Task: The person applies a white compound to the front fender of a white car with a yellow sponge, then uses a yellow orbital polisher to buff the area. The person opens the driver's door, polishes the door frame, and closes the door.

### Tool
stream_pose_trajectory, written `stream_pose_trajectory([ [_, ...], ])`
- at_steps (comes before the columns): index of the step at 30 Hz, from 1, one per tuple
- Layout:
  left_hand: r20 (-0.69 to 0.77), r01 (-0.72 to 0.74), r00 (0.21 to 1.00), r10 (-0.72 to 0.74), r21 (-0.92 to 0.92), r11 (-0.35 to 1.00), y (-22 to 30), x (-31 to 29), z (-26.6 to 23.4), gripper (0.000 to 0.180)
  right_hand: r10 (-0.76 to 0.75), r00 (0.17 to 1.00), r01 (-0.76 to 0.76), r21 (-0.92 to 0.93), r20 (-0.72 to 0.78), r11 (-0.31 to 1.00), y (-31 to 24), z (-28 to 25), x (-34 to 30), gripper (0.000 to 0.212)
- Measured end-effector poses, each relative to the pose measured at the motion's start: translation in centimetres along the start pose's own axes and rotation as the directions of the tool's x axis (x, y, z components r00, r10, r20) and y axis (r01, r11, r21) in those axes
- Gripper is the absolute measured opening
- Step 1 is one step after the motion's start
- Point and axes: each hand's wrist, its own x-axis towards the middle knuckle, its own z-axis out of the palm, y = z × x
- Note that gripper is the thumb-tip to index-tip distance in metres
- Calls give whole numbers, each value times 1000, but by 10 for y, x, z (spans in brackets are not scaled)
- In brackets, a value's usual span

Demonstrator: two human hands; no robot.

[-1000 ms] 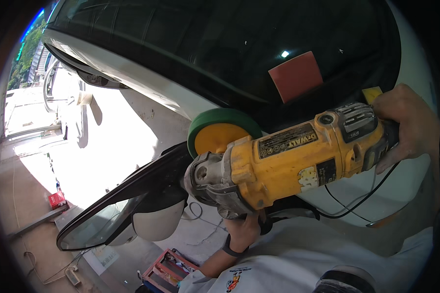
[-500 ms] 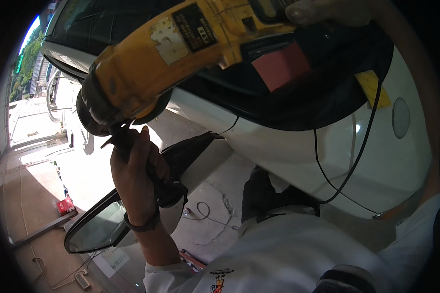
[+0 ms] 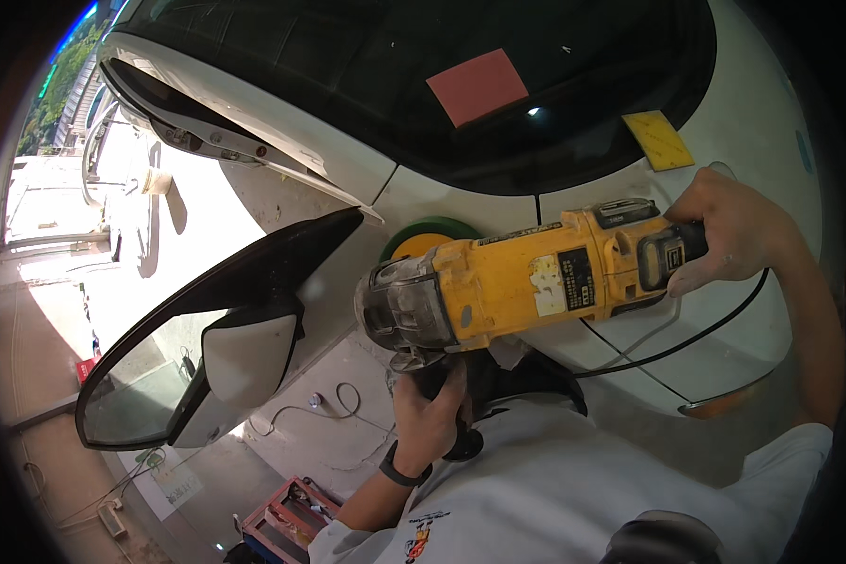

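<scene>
A worn yellow-and-black power polisher (image 3: 508, 291) lies level across my view, held in both hands close to my body. My right hand (image 3: 738, 230) is wrapped round its rear grip, at the cord end. On the near side of the tool's dark head, my left hand (image 3: 428, 423) closes on the black side handle (image 3: 464, 442). A round pad with a green edge and yellow middle (image 3: 428, 237) shows behind the head, beside the white car body (image 3: 451, 183). Whether the pad touches the car, I cannot tell.
The car's door (image 3: 226, 348) stands open at left, with its side mirror (image 3: 252, 359). A red card (image 3: 477, 86) and a yellow card (image 3: 658, 141) lie on the car's glass edge. A black cord (image 3: 686, 350) loops at right; a red tool cart (image 3: 287, 515) stands below.
The polisher has come down and to the right, nearer my body, with both hands still on it. The view has shifted, showing more of the open door and its mirror.
</scene>
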Motion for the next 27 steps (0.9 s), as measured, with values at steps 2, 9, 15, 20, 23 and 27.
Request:
stream_pose_trajectory([
  [2,-16,48,999,-48,-1,999,-8,-38,-10,16,51,990,-48,-23,130,999,-17,23,-12,86],
  [9,-246,225,934,-260,-163,961,-43,-169,-64,15,-223,915,207,86,336,975,-86,117,7,83],
  [15,-306,168,910,-279,-341,925,-62,-247,-134,20,-399,873,380,122,281,917,-166,194,62,82],
  [20,-342,55,904,-258,-505,861,-99,-247,-181,21,-445,893,442,49,71,895,-196,247,105,66],
  [23,-345,46,897,-277,-549,835,-127,-227,-212,20,-375,846,341,-155,-379,927,-191,210,128,55],
  [27,-432,80,816,-385,-574,815,-164,-199,-263,22,-283,395,-105,-349,-874,931,-174,107,174,64],
])
